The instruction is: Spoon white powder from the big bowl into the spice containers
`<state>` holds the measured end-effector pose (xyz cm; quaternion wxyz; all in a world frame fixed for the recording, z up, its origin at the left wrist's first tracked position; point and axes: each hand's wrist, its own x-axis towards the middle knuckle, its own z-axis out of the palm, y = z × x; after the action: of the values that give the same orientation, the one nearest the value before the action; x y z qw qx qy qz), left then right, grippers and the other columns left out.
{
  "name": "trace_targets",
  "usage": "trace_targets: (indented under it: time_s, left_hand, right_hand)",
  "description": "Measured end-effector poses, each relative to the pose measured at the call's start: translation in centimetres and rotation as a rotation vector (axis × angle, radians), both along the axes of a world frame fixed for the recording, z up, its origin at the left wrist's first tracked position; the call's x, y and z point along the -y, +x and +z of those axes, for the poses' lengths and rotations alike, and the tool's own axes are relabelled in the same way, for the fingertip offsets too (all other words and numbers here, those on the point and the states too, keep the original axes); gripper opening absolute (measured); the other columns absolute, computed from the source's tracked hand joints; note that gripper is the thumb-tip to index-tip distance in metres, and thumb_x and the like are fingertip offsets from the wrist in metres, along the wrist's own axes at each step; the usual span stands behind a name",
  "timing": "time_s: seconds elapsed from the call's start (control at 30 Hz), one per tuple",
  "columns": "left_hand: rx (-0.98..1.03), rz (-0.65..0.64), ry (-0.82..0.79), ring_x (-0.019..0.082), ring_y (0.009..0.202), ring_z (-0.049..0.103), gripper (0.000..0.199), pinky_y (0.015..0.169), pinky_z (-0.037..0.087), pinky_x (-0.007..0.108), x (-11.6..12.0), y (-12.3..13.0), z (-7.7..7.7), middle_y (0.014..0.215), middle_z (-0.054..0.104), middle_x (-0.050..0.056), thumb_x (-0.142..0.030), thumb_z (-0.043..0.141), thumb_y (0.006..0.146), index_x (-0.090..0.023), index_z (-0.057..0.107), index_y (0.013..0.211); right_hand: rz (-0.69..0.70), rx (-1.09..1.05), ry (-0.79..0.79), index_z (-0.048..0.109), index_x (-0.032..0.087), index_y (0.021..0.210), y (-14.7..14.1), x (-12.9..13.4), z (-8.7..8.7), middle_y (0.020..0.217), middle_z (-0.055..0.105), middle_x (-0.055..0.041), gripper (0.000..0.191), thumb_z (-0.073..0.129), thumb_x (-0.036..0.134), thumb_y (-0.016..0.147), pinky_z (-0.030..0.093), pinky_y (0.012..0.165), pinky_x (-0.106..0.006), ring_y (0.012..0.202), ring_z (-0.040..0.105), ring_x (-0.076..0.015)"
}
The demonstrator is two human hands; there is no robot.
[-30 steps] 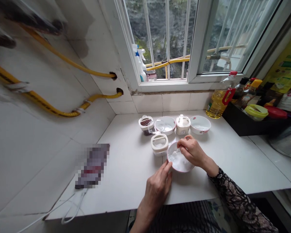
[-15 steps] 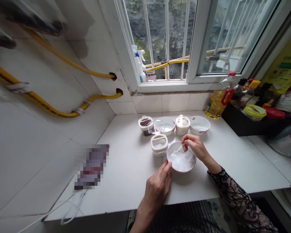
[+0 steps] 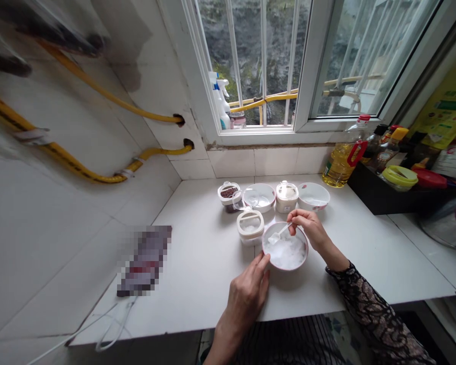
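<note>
A bowl with a pink rim (image 3: 287, 256) holds white, powdery stuff. My left hand (image 3: 249, 289) grips its left side with thumb and fingers. Above the bowl, my right hand (image 3: 309, 230) pinches the handle of a small white spoon (image 3: 275, 238), whose head is over the bowl's upper left part. Just left of the bowl stands an open square jar (image 3: 250, 228) with white contents. Behind are a jar of dark red bits (image 3: 230, 197), a white bowl (image 3: 264, 205), a jar of pale contents (image 3: 287, 197) and another white bowl (image 3: 313, 196).
An oil bottle (image 3: 338, 162) stands at the back right beside a black box (image 3: 372, 195) of bottles and lidded tubs. A pixelated dark object (image 3: 146, 261) and a white cable (image 3: 112, 344) lie at the left. Yellow pipes (image 3: 83, 172) run along the wall.
My right hand has shifted slightly right, and the spoon's head now shows more clearly above the white stuff. My left hand stays at the bowl.
</note>
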<state>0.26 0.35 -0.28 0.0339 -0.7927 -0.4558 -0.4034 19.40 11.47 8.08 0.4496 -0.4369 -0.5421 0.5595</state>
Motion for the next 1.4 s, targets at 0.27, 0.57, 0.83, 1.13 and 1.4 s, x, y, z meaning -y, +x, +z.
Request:
trace_targets:
  time_s: [0.27,0.57,0.83,1.13,1.4]
  left_hand:
    - [-0.004,0.008,0.002,0.022,0.11,0.068,0.041,0.086,0.059,0.028,0.0,0.1,0.0,0.12,0.068,0.015,-0.008,0.044,0.093,-0.015,0.047,0.133]
    - [-0.028,0.02,0.041,0.022,0.104,0.07,0.038,0.082,0.06,0.028,-0.2,0.1,0.0,0.12,0.068,0.018,-0.007,0.043,0.093,-0.012,0.049,0.13]
    - [-0.017,0.006,0.024,0.021,0.108,0.069,0.036,0.084,0.06,0.028,0.0,0.1,0.2,0.121,0.068,0.017,-0.009,0.042,0.095,-0.013,0.049,0.13]
    - [-0.023,0.014,0.023,0.022,0.107,0.069,0.035,0.083,0.06,0.028,0.0,0.1,0.3,0.119,0.068,0.017,-0.009,0.042,0.095,-0.013,0.049,0.13]
    - [-0.013,0.009,0.014,0.021,0.106,0.07,0.036,0.085,0.059,0.028,-0.1,0.1,0.2,0.118,0.069,0.017,-0.009,0.043,0.095,-0.013,0.049,0.13]
  right_hand:
    - [-0.041,-0.031,0.1,0.06,0.018,0.073,-0.8,0.0,0.4,0.052,0.061,0.0014,0.011,0.054,0.028,0.073,0.046,0.063,-0.03,0.053,0.056,-0.0147]
    - [0.062,0.581,1.054,0.057,0.021,0.096,-3.0,1.0,0.0,0.081,0.073,-0.0039,0.018,0.042,0.011,0.094,0.041,0.092,-0.043,0.076,0.065,-0.0192]
    - [-0.124,0.395,0.853,0.058,0.022,0.096,-1.0,1.2,0.5,0.074,0.072,-0.0009,0.012,0.048,0.017,0.095,0.047,0.08,-0.036,0.073,0.065,-0.0195]
    - [-0.106,0.882,1.076,0.057,0.021,0.075,1.1,0.4,0.1,0.057,0.06,0.0007,0.018,0.045,0.01,0.083,0.042,0.085,-0.039,0.055,0.051,-0.0163]
    - [0.282,0.78,0.91,0.057,0.019,0.093,-0.5,1.5,-0.4,0.072,0.068,-0.0019,0.017,0.043,0.009,0.089,0.044,0.087,-0.036,0.067,0.06,-0.0168]
